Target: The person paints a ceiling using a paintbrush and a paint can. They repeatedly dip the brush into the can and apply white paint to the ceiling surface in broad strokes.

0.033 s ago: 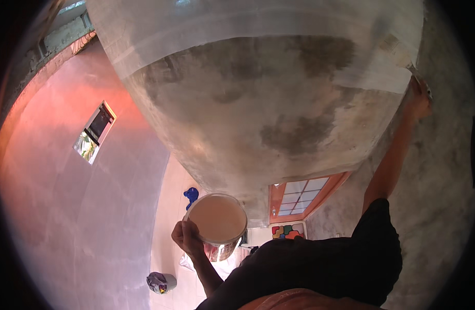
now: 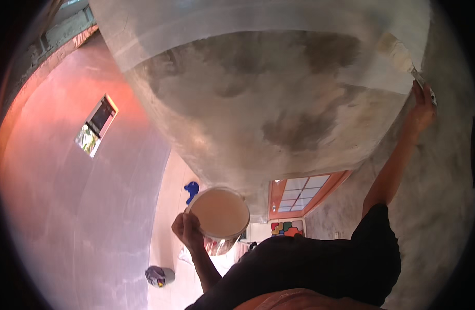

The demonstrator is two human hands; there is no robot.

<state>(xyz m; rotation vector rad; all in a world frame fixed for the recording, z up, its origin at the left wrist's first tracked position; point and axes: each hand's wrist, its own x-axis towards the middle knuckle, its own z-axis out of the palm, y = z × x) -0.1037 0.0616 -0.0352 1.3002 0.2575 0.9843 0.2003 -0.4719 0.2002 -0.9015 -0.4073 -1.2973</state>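
Observation:
My left hand grips the rim of a bucket of pale paint, held at chest height with its opening facing up. High on the right, my right hand is closed round the handle of a wide paintbrush. The brush's pale bristles lie against or close to the wall near its right corner; I cannot tell if they touch. A light, smooth coat covers the wall's upper band, and below it the surface is grey-brown with dark patches.
Below stand a door with glass panes and a colourful mat. On the pale floor are a blue object and a bin with a dark bag. The left wall has a small window.
The brush and my right hand have shifted slightly, with more of the bristles showing. The bucket has risen a little and tilted slightly in my left hand.

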